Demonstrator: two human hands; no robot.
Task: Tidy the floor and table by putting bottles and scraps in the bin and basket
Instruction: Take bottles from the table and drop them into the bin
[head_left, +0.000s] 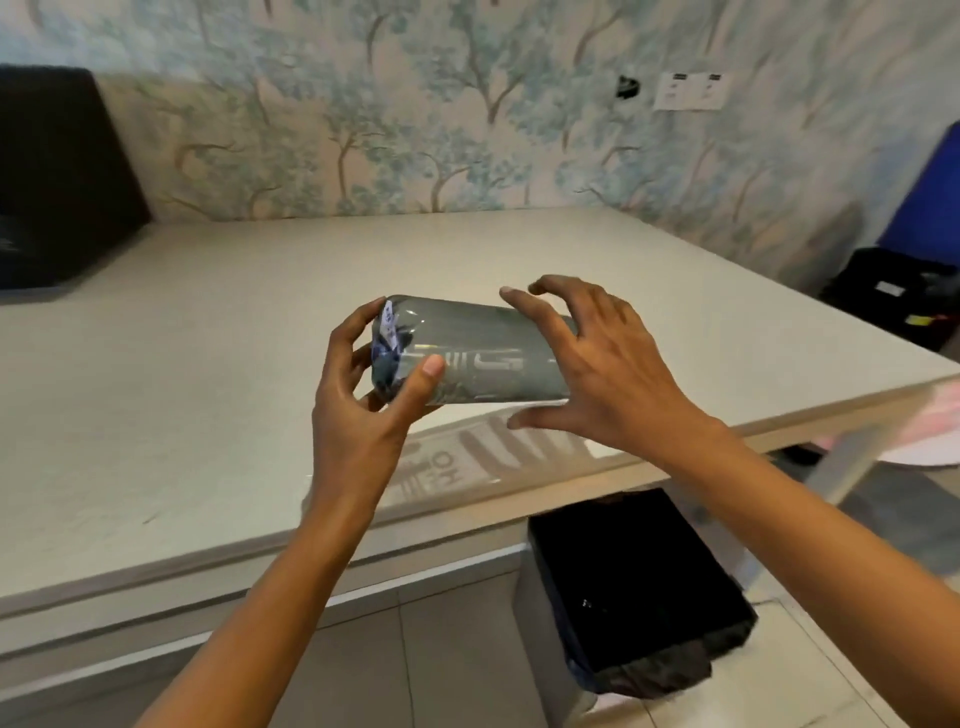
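Note:
A clear plastic bottle (483, 358) lies sideways in the air above the front part of the pale table (208, 364). My left hand (363, 395) grips its left end, thumb across the side, where a crumpled blue and white scrap shows. My right hand (592, 364) is spread over the bottle's right end with fingers apart; whether it presses on the bottle is unclear. A clear label strip (498, 447) with pale markings trails from under the bottle onto the table. A bin lined with a black bag (634, 587) stands on the floor below the table's edge, right of my arms.
A black object (57, 176) sits on the table's far left corner. Black bags (904, 296) and a blue thing (930, 197) stand beyond the table's right side. Patterned wallpaper with a socket plate (688, 91) backs the table. Tiled floor (415, 649) lies below.

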